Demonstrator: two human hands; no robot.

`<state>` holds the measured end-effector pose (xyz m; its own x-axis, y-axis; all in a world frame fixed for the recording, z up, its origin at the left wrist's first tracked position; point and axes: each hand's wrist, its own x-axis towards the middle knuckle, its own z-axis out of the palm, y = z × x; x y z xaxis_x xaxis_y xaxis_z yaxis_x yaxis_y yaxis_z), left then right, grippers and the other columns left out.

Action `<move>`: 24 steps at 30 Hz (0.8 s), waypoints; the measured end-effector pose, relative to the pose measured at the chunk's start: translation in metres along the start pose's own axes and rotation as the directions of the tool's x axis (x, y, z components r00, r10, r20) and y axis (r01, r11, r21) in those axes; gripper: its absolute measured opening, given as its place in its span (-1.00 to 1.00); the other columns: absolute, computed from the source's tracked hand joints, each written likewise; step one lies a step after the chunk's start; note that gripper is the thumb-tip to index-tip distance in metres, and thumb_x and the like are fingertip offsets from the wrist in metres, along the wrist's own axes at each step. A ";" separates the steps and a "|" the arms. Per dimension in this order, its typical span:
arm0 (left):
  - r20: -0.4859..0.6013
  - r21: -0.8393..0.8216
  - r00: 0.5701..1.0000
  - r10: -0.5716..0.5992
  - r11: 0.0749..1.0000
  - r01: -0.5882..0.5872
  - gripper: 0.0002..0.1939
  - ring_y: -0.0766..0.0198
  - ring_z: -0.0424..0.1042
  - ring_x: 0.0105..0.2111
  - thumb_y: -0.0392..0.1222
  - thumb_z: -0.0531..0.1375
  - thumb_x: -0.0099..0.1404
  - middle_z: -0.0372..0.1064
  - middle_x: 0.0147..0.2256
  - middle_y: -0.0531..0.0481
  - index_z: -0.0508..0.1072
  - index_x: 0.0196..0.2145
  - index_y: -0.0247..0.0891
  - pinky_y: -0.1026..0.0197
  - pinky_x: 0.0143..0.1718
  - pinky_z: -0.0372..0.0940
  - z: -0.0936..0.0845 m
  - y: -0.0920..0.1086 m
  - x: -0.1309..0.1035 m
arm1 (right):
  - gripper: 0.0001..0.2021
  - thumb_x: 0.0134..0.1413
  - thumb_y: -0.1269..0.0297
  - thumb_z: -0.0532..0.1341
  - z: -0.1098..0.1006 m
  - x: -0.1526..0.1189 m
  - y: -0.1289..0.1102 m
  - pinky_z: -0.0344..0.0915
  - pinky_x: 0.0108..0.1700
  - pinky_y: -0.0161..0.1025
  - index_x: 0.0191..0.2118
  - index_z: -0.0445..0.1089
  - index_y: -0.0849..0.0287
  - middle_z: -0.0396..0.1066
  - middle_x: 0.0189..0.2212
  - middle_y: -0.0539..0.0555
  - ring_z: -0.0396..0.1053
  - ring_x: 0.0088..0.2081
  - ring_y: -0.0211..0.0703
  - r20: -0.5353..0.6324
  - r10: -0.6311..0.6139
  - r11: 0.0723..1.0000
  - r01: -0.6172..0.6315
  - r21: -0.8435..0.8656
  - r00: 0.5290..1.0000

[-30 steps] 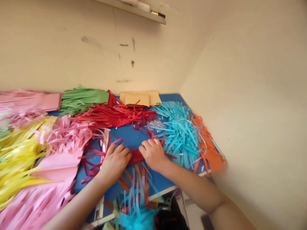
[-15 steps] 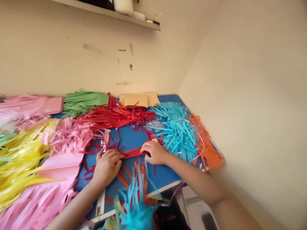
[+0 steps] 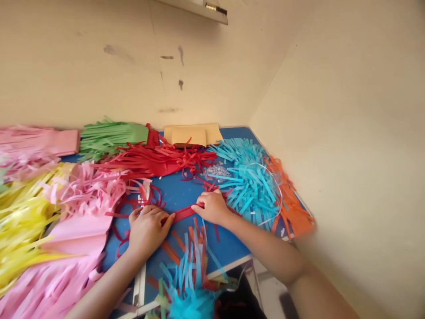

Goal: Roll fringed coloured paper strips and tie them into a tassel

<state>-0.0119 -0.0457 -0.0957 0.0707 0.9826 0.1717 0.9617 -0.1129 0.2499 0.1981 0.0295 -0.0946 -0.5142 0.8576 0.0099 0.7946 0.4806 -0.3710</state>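
A folded strip of red tissue paper (image 3: 184,214) with fringed ends stretches between my two hands, just over the blue tabletop (image 3: 181,188). My left hand (image 3: 149,228) pinches its left end between thumb and fingers; red fringe spreads behind that hand. The right end is gripped by my right hand (image 3: 212,206), whose fingers curl over it. Close below the strip, a blue and orange paper tassel garland (image 3: 194,270) hangs over the table's front edge. Beyond my hands lies a pile of red fringed paper (image 3: 156,159).
Pink fringed paper (image 3: 79,235) and yellow fringe (image 3: 26,208) cover the left side. Green fringe (image 3: 114,135) and folded tan paper (image 3: 191,135) lie along the wall. Light-blue fringe (image 3: 249,177), a white cord (image 3: 280,190) and orange fringe (image 3: 290,204) are at right. A shelf (image 3: 212,13) juts out above.
Both hands keep hold of the red strip. My right thumb and fingers have closed more tightly on its end, and my left thumb now presses on it. The view has tilted slightly down.
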 end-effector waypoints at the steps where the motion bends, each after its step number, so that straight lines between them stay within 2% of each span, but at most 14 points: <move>1: 0.008 0.010 1.000 0.000 1.000 0.000 -0.54 0.06 0.43 -0.24 0.05 0.02 0.38 0.55 -0.42 -0.05 0.51 -0.54 -0.17 -0.08 -0.04 0.07 0.000 0.000 0.001 | -0.69 0.16 0.12 0.31 0.000 0.000 -0.001 -0.08 -0.24 -0.22 -0.51 0.40 0.19 0.42 -0.47 -0.06 0.33 -0.38 -0.27 0.001 0.003 1.000 -0.003 -0.008 1.000; 8: 0.032 0.071 0.999 0.010 0.997 -0.012 -0.54 0.01 0.42 -0.26 0.05 0.02 0.38 0.53 -0.44 -0.09 0.49 -0.56 -0.20 -0.13 -0.05 0.07 -0.001 0.004 0.006 | -0.74 0.13 0.15 0.30 0.004 -0.001 0.001 -0.05 -0.22 -0.20 -0.49 0.39 0.18 0.41 -0.45 -0.03 0.33 -0.35 -0.21 0.006 -0.020 0.999 0.020 -0.028 1.000; 10: 0.010 0.089 1.000 -0.007 0.996 0.006 -0.58 0.00 0.42 -0.25 0.05 0.03 0.38 0.53 -0.41 -0.10 0.51 -0.47 -0.20 -0.15 -0.03 0.07 0.000 0.005 0.004 | -0.78 0.14 0.14 0.30 0.001 -0.002 0.001 -0.03 -0.19 -0.19 -0.42 0.40 0.16 0.42 -0.41 -0.01 0.33 -0.31 -0.17 -0.016 0.009 0.999 -0.009 -0.043 1.000; 12: -0.029 0.097 0.999 0.017 0.995 -0.014 -0.67 -0.01 0.42 -0.20 -0.02 0.04 0.38 0.54 -0.31 -0.11 0.54 -0.32 -0.18 -0.18 0.05 0.04 0.000 0.005 0.002 | -0.85 0.17 0.17 0.28 -0.003 -0.005 0.001 -0.02 -0.11 -0.13 -0.28 0.42 0.15 0.44 -0.29 0.05 0.32 -0.20 -0.08 -0.103 -0.005 0.996 -0.005 -0.094 0.995; 14: -0.058 0.100 0.989 0.138 0.986 -0.132 -0.75 0.00 0.41 -0.11 -0.19 0.05 0.37 0.54 -0.23 -0.08 0.54 -0.20 -0.10 -0.20 0.13 -0.02 -0.001 0.006 0.000 | -0.90 0.21 0.26 0.22 -0.006 -0.010 0.001 -0.03 -0.04 -0.06 -0.19 0.42 0.13 0.44 -0.17 0.12 0.28 -0.10 -0.02 -0.131 -0.170 0.972 0.145 -0.186 0.977; 16: -0.068 0.124 0.956 0.286 0.953 -0.276 -0.69 0.02 0.40 -0.06 -0.33 0.04 0.33 0.53 -0.22 -0.03 0.55 -0.19 -0.04 -0.20 0.18 -0.07 -0.002 0.006 -0.002 | -0.91 0.21 0.31 0.19 -0.008 -0.013 0.001 -0.03 -0.02 -0.03 -0.20 0.43 0.15 0.45 -0.16 0.14 0.27 -0.10 -0.02 -0.048 -0.389 0.895 0.365 -0.257 0.920; 18: -0.068 0.159 0.928 0.367 0.922 -0.353 -0.70 0.03 0.40 -0.06 -0.33 0.05 0.32 0.54 -0.24 -0.02 0.55 -0.20 -0.06 -0.20 0.21 -0.09 -0.004 0.007 -0.002 | -0.88 0.19 0.28 0.20 -0.008 -0.012 0.003 0.00 -0.03 -0.02 -0.23 0.44 0.19 0.46 -0.22 0.15 0.28 -0.16 -0.03 0.047 -0.511 0.822 0.504 -0.266 0.858; 21: -0.072 0.184 0.917 0.393 0.909 -0.375 -0.77 0.00 0.40 -0.05 -0.20 0.09 0.32 0.55 -0.24 -0.06 0.54 -0.19 -0.14 -0.23 0.25 -0.14 -0.006 0.011 0.000 | -0.83 0.22 0.27 0.16 -0.008 -0.003 0.007 -0.01 -0.03 -0.02 -0.29 0.47 0.21 0.48 -0.29 0.14 0.30 -0.22 -0.07 0.080 -0.563 0.787 0.563 -0.251 0.823; 22: -0.067 0.186 0.919 0.389 0.910 -0.371 -0.78 -0.01 0.40 -0.05 -0.16 0.10 0.31 0.55 -0.24 -0.07 0.54 -0.20 -0.17 -0.24 0.25 -0.15 -0.007 0.012 0.002 | -0.81 0.24 0.29 0.14 -0.008 0.001 0.008 -0.01 -0.03 -0.02 -0.31 0.48 0.19 0.49 -0.31 0.11 0.31 -0.24 -0.09 0.081 -0.561 0.794 0.563 -0.229 0.824; 24: -0.058 0.184 0.929 0.365 0.919 -0.350 -0.79 -0.01 0.41 -0.07 -0.16 0.12 0.28 0.55 -0.24 -0.08 0.54 -0.23 -0.18 -0.26 0.24 -0.14 -0.006 0.014 0.006 | -0.80 0.23 0.31 0.14 -0.010 0.008 0.007 -0.03 -0.03 -0.03 -0.36 0.50 0.13 0.51 -0.33 0.05 0.33 -0.26 -0.14 0.072 -0.503 0.845 0.507 -0.169 0.862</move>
<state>0.0003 -0.0424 -0.0851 0.4016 0.8631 0.3061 0.9074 -0.4203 -0.0055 0.2027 0.0418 -0.0884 -0.8654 0.4843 0.1285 0.4654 0.8720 -0.1516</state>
